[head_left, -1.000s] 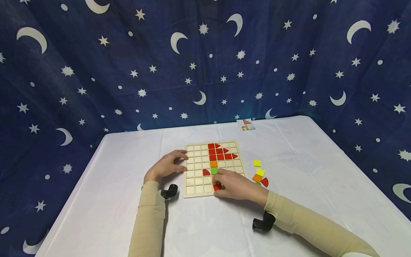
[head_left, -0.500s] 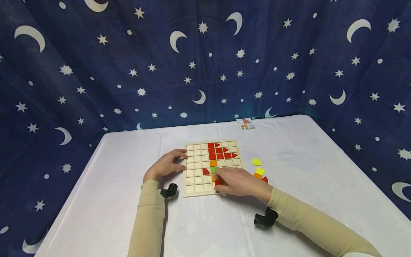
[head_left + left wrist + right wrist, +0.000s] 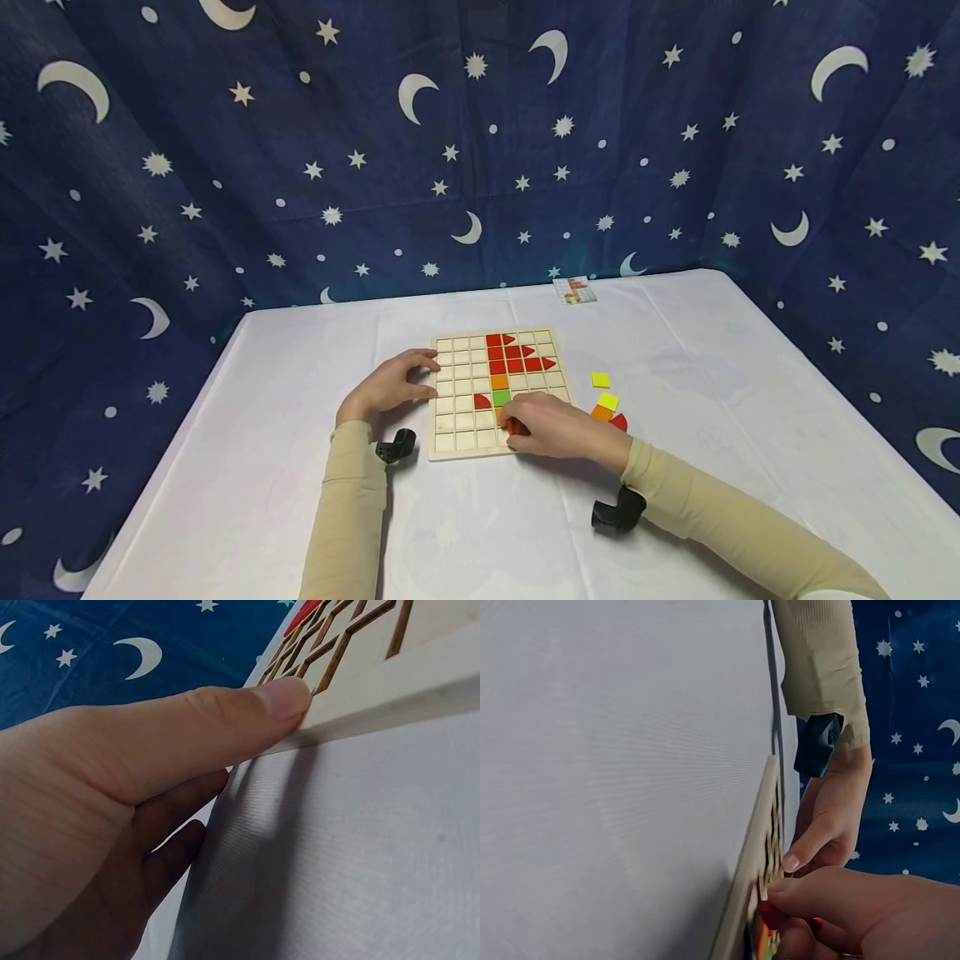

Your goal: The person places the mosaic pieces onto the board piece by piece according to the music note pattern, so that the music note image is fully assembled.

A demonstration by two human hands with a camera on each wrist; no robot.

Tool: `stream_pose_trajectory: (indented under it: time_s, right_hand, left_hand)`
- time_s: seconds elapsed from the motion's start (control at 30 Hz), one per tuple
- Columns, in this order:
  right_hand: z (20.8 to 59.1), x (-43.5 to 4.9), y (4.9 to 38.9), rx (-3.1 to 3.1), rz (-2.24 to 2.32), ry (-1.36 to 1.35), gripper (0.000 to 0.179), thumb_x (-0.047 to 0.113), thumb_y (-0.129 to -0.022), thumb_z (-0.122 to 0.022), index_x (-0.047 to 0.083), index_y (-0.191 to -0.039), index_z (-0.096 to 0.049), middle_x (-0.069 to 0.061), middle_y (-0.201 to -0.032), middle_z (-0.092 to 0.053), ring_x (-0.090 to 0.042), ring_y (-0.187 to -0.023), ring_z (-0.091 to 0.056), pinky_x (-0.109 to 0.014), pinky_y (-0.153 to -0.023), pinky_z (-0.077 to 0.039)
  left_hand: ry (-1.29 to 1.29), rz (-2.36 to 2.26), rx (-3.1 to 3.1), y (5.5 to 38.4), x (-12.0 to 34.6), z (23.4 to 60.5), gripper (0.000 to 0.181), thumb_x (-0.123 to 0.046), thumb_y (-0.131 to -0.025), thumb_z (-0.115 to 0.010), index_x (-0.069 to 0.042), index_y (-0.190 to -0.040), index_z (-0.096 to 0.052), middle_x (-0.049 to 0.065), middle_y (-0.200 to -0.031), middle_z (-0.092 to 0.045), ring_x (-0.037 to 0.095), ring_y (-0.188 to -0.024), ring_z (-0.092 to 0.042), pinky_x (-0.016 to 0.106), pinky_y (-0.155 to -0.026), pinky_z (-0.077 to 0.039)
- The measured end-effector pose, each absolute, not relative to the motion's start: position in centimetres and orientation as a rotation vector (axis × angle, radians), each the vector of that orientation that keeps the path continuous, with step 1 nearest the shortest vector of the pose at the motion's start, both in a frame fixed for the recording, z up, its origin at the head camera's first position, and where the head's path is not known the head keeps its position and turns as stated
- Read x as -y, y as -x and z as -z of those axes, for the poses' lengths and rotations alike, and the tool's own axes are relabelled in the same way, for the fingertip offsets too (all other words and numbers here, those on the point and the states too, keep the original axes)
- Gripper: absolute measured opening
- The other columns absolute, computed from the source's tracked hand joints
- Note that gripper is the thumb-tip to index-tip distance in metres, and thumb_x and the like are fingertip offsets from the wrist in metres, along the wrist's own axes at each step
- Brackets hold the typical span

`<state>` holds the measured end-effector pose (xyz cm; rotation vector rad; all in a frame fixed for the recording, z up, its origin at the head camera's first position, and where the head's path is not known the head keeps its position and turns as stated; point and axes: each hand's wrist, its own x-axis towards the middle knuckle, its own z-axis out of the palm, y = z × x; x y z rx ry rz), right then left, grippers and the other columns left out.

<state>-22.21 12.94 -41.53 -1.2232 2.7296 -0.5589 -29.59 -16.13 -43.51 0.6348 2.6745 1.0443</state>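
Red tile [image 3: 513, 427] has shifted slightly rightward and away from the near edge of the wooden grid board [image 3: 454, 422] since one second ago, together with the right hand [image 3: 558, 427]. Right thumb and fingers pinch this tile, tilted, at the board's near part; contact with the board cannot be determined. Just beyond these fingertips sits a green square tile [image 3: 501, 399]; to their left, a red quarter-circle tile [image 3: 482, 402]. Farther beyond are an orange square tile [image 3: 499, 382] and red tile rows [image 3: 514, 367]. Left hand [image 3: 390, 385] rests at the board's left edge, thumb and fingers spread wide. Right of the right fingers, loose tiles [image 3: 609, 402] lie on the white tablecloth [image 3: 465, 533]. Well beyond both hands lies a pattern card [image 3: 575, 291].
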Motion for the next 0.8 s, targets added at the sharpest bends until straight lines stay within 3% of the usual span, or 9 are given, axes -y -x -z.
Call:
stream_pose_trajectory:
  time_s: [0.3,0.57,0.8]
  right_hand:
    - [41.31,-12.85,22.47,-2.684,0.554,1.226,0.009,0.008,-0.085,-0.069,0.01,-0.094,-0.068,0.009,-0.075,-0.052,-0.009,-0.07,-0.046,-0.025,-0.07,-0.041]
    - [41.3,-13.26,22.3,-2.717,0.59,1.194,0.018,0.01,-0.083,-0.072,0.011,-0.101,-0.071,0.005,-0.086,-0.054,-0.007,-0.074,-0.046,-0.021,-0.064,-0.043]
    - [41.47,-13.35,22.17,-2.805,0.553,1.196,0.016,0.015,-0.082,-0.073,0.017,-0.098,-0.073,0.007,-0.092,-0.055,-0.006,-0.072,-0.048,-0.021,-0.058,-0.043]
  left_hand:
    - [-0.616,-1.034,-2.678,29.57,16.04,43.44,0.042,-0.019,-0.084,-0.078,-0.008,-0.122,-0.064,0.009,-0.149,-0.044,0.028,-0.142,-0.032,0.044,-0.117,-0.026]
    - [-0.598,-1.04,-2.672,29.54,16.0,43.33,0.044,-0.02,-0.083,-0.079,-0.008,-0.123,-0.064,0.009,-0.15,-0.044,0.028,-0.142,-0.032,0.044,-0.117,-0.026]
    - [-0.59,-1.044,-2.671,29.51,16.06,43.34,0.043,-0.021,-0.083,-0.079,-0.009,-0.122,-0.064,0.008,-0.15,-0.044,0.028,-0.142,-0.033,0.044,-0.117,-0.026]
